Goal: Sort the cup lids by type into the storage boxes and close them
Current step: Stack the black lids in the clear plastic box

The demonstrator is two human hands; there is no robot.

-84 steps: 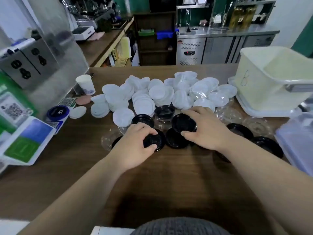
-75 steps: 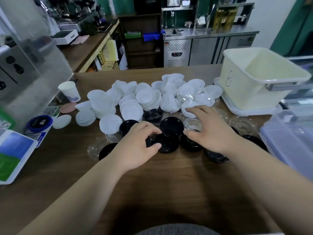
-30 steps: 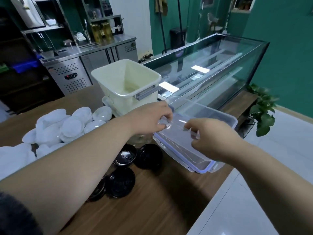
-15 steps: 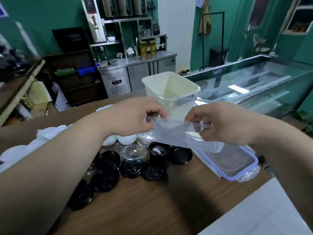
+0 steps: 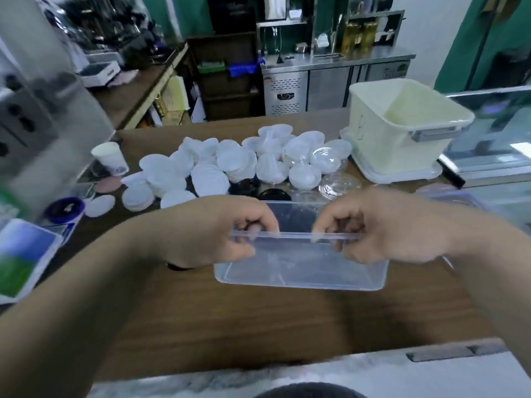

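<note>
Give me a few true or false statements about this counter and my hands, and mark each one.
1. Both the left hand and the right hand grip the clear rectangular plastic box by its near rim. True.
2. That box is packed with lids. False: it looks empty.
3. The cream plastic tub at the right rear has no lid on. True.
4. The white paper cup sits inside the tub. False: it stands on the brown wooden counter, left of the pile of white round lids.

The storage box (image 5: pixel 301 271) was clear, the lids (image 5: pixel 209 179) white, the bin (image 5: pixel 402 130) cream, the tabletop (image 5: pixel 258 326) brown woodgrain.
</note>
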